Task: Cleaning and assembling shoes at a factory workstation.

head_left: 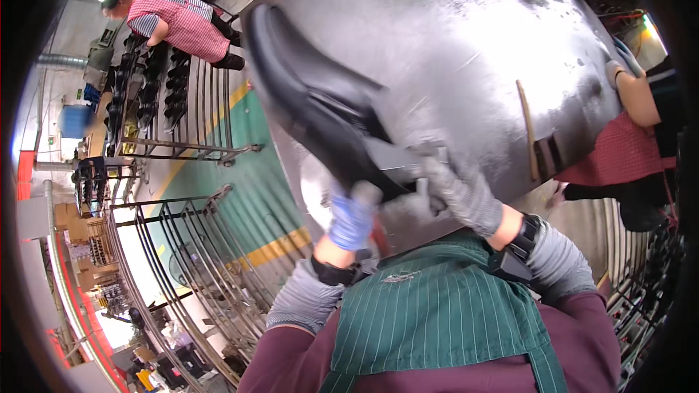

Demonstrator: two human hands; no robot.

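Observation:
A black leather shoe (306, 94) is held up over the table, its toe pointing to the far left and its heel toward me. My left hand (349, 222), in a blue glove, is closed around the shoe's heel end from below; its fingers are partly hidden. At the shoe's opening a flat grey piece (393, 160) sticks out. My right hand (462, 193), in a grey glove, has its fingers bent around the end of that piece. Motion blurs both the piece and my fingertips.
Under the shoe is a worn metal-topped table (437, 51) with a thin wooden stick (526, 127) and a dark block (547, 153). Metal rack carts (196, 247) stand left; a co-worker (182, 22) is by racked shoes. Another person's arm (637, 94) reaches in at right.

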